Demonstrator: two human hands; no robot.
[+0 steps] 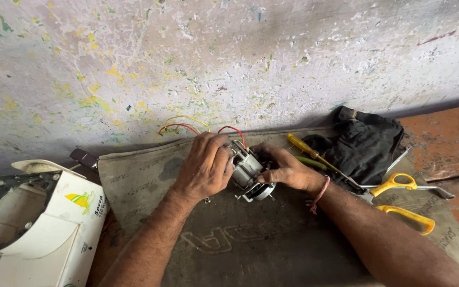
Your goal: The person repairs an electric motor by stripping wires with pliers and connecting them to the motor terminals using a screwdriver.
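Left hand (204,167), right hand (287,171) grip small motor (248,171) over sacking mat (272,239); yellow-handled scissors (402,199) right.

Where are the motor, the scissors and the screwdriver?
motor (248,171), head view, on its grey metal body between the hands
scissors (399,185), head view, on the upper yellow handle loop
screwdriver (298,143), head view, on its yellow handle
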